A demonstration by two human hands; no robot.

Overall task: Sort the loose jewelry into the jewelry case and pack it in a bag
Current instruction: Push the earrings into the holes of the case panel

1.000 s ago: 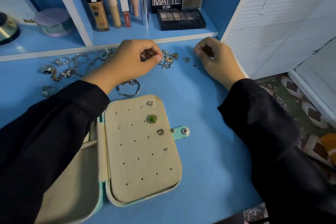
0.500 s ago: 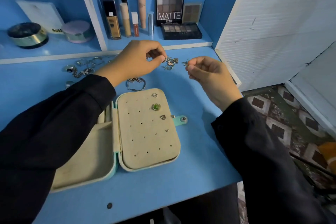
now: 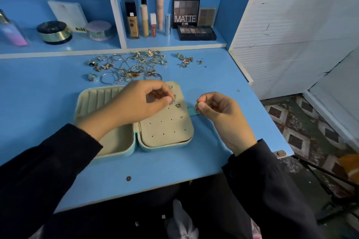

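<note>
An open teal jewelry case (image 3: 136, 147) with cream lining lies on the blue desk (image 3: 223, 83). Its right panel has rows of small holes, and a few studs (image 3: 177, 105) sit in the upper ones. My left hand (image 3: 139, 103) hovers over that panel and pinches a small silver earring (image 3: 172, 101) at its fingertips. To the right of the case, near the snap tab, my right hand (image 3: 215, 110) has its fingers curled and pinches something tiny that I cannot make out. A tangle of loose rings, chains and bangles (image 3: 128, 66) lies behind the case, and a smaller cluster of earrings (image 3: 185, 61) lies to its right.
A shelf behind the desk holds makeup bottles (image 3: 143, 19), eyeshadow palettes (image 3: 196, 32), round jars (image 3: 54, 32) and a purple bottle (image 3: 11, 33). A white panel (image 3: 291, 25) bounds the desk on the right. Patterned floor tiles (image 3: 303, 122) show beyond the desk's right edge.
Both hands have come back from the loose earring cluster toward me. The left hand now holds an earring over the case's hole panel, and the right hand sits beside the snap tab.
</note>
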